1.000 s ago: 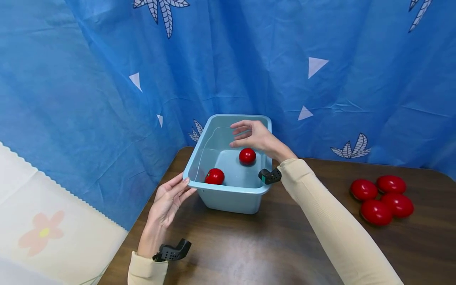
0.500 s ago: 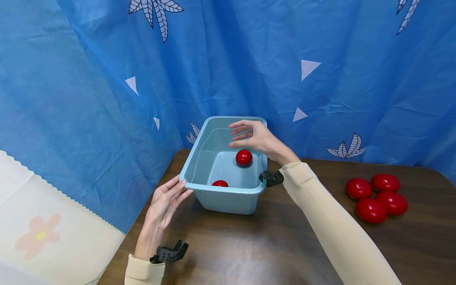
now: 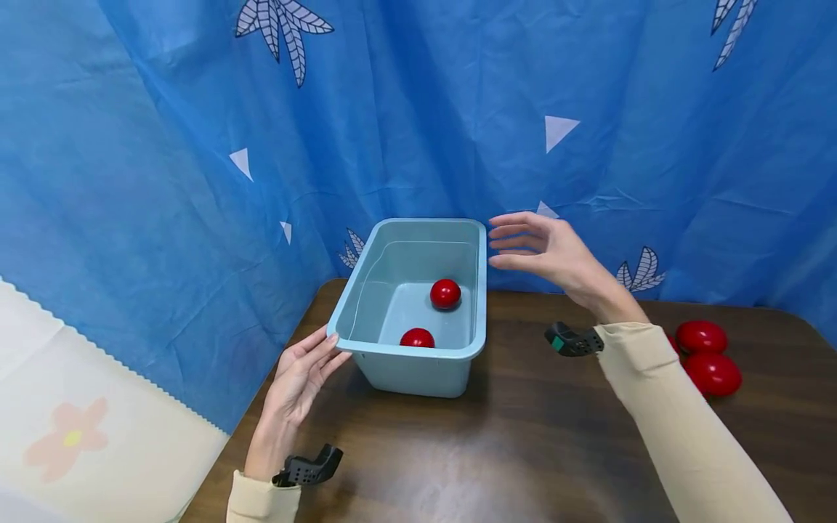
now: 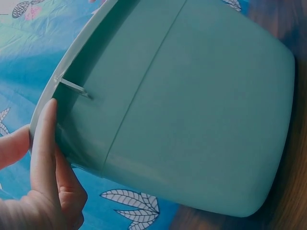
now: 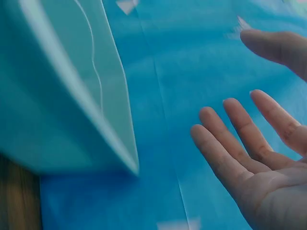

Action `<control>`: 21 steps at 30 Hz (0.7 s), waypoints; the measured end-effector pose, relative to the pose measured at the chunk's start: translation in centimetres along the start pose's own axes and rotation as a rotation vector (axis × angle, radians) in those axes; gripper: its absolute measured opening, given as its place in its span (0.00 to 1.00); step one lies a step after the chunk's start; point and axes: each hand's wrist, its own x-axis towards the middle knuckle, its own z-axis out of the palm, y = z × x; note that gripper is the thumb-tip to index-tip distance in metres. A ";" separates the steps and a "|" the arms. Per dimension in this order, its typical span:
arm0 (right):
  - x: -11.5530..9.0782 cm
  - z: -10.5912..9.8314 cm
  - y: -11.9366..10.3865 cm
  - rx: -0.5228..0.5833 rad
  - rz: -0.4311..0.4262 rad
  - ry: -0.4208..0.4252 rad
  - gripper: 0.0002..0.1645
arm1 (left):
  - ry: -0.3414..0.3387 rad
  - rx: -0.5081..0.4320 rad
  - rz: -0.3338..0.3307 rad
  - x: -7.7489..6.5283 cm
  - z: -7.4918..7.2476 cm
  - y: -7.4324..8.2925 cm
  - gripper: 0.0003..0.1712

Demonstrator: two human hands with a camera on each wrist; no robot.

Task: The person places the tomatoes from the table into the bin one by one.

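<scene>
My left hand [image 3: 297,381] pinching the rim of a light-blue plastic tub [image 3: 415,374], two tomato-like red balls [image 3: 445,293] inside, to the right of this hand, my right hand [image 3: 556,250], as I see remotely, fingers apart, near the opposite rim, other red balls [image 3: 713,374] farther right.

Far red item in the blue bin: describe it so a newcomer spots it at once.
On the brown table, find the blue bin whose near-left corner the left hand grips. Inside, in the head view, the far red item shows whole, while the near red item is partly hidden by the bin's near rim.
</scene>
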 end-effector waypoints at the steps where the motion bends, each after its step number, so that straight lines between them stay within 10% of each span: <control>1: -0.7 -0.9 0.3 -0.017 0.008 0.029 0.35 | -0.001 0.000 0.001 0.0 0.0 0.0 0.34; 12: -10.6 -11.2 8.3 -0.209 0.208 0.221 0.31 | 0.017 -0.008 -0.025 0.1 0.2 0.1 0.33; 21: -17.1 -12.3 14.5 -0.477 0.332 0.202 0.42 | 0.001 -0.055 -0.023 -0.1 0.1 0.0 0.16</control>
